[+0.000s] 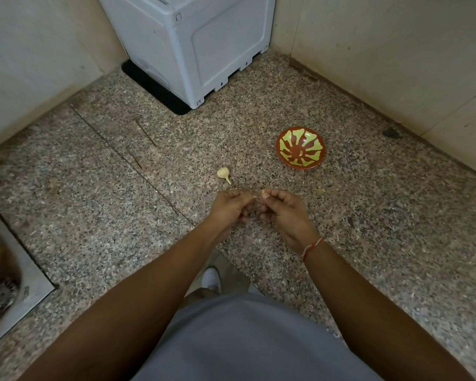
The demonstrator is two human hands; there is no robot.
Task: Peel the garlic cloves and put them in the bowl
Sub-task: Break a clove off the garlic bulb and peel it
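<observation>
Whatever the fingers [267, 194] pinch is too small to tell.
</observation>
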